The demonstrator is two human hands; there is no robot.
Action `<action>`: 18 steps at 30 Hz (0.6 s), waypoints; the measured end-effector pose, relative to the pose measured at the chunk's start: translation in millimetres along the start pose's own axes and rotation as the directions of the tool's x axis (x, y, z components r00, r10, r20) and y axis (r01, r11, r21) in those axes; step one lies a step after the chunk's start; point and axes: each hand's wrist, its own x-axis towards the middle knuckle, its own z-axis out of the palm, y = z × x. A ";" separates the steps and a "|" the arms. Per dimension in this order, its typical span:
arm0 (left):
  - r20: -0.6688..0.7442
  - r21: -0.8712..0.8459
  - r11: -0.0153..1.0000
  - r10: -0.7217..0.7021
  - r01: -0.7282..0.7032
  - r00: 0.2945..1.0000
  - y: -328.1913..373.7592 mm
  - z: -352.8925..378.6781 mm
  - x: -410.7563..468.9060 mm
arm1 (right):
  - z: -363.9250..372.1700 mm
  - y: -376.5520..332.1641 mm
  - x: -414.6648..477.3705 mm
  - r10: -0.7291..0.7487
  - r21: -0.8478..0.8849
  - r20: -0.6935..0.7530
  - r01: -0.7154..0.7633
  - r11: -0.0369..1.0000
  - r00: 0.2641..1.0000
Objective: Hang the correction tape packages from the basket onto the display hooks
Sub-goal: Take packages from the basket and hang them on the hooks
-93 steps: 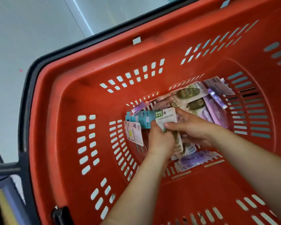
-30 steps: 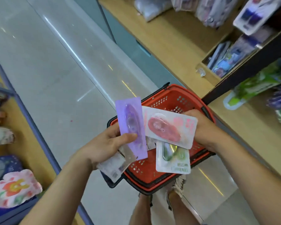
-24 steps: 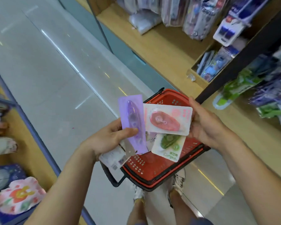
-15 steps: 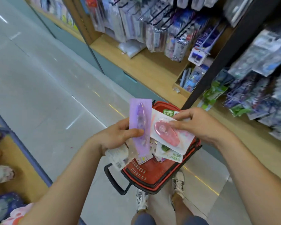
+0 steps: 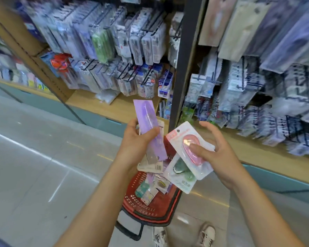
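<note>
Above the red basket (image 5: 139, 204), the left hand (image 5: 137, 145) grips a long purple package (image 5: 146, 118) that stands nearly upright. The right hand (image 5: 218, 152), fingers loosely spread, thumb-pinches a pink package (image 5: 178, 138), its hang-hole end tilted up-left, over a green package (image 5: 183, 177).

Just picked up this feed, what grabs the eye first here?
Centre frame, the left hand grips a tall purple package while the right hand pinches a pink package over a green package. Below them the red basket sits on the floor with more packages inside; crowded display hooks fill the background.
</note>
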 end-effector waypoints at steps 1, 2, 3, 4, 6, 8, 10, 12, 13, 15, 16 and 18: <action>0.012 -0.006 1.000 0.017 -0.017 1.000 5.8 8.3 -5.4 | -5.7 -4.2 -8.0 -0.013 0.040 -0.027 0.014 0.999 1.000; 0.032 -0.026 0.999 0.033 -0.032 0.999 12.6 16.8 -13.1 | -12.3 -6.5 -14.1 -0.025 0.071 -0.061 0.029 0.997 0.998; 0.068 -0.051 0.998 0.051 -0.048 0.996 17.1 24.8 -20.5 | -19.4 -8.6 -20.6 -0.040 0.075 -0.101 0.048 0.996 0.994; 0.101 -0.086 0.995 0.052 -0.043 0.993 21.6 33.7 -27.9 | -27.2 -11.1 -26.8 -0.063 0.058 -0.145 0.072 0.996 0.987; 0.187 -0.166 0.986 0.036 -0.004 0.982 29.2 51.6 -44.5 | -42.5 -15.8 -41.4 -0.106 0.045 -0.209 0.117 0.992 0.972; 0.259 -0.243 0.967 -0.013 0.078 0.966 32.0 74.4 -63.8 | -57.8 -19.0 -57.5 -0.144 0.064 -0.261 0.166 0.984 0.954; 0.303 -0.228 0.963 -0.067 0.141 0.951 27.0 102.5 -83.6 | -72.9 -21.0 -77.1 -0.194 0.061 -0.306 0.222 0.973 0.932; 0.339 -0.176 0.974 -0.074 0.141 0.938 16.5 131.9 -104.5 | -91.5 -18.7 -98.8 -0.253 0.020 -0.363 0.278 0.960 0.897; 0.366 -0.153 0.980 -0.062 0.125 0.929 10.6 147.8 -115.9 | -102.8 -17.1 -111.8 -0.267 0.009 -0.399 0.295 0.955 0.877; 0.417 -0.102 0.989 -0.056 0.107 0.907 2.4 180.5 -143.7 | -129.9 -12.4 -138.3 -0.227 0.084 -0.463 0.298 0.951 0.857; 0.433 -0.076 0.993 -0.044 0.085 0.900 -1.2 197.1 -157.5 | -146.5 -8.0 -152.4 -0.177 0.145 -0.493 0.281 0.949 0.852; 0.463 0.036 0.998 0.031 -0.054 0.886 -10.3 230.8 -184.4 | -179.7 -0.5 -183.0 -0.075 0.231 -0.560 0.242 0.942 0.825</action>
